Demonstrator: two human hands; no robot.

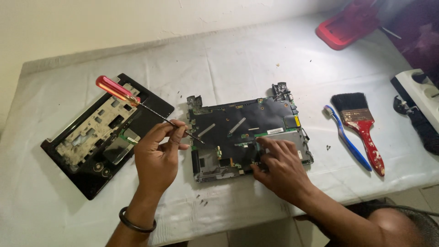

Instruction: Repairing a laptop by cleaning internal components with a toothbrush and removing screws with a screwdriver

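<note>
An opened laptop base [247,123] with its dark circuit board exposed lies in the middle of the white-covered table. My left hand [157,153] grips the metal shaft of a red-handled screwdriver [116,90], whose tip rests at the board's left edge. My right hand [279,167] lies flat on the board's lower right part, fingers spread over the components. A black bracelet circles my left wrist.
A black laptop cover [91,151] with cutouts lies at the left. A blue toothbrush [347,137] and a red-handled paintbrush [361,123] lie to the right. A red tray [343,27] sits at the back right, a white power strip [418,93] at the far right. Small screws [201,200] lie near the front edge.
</note>
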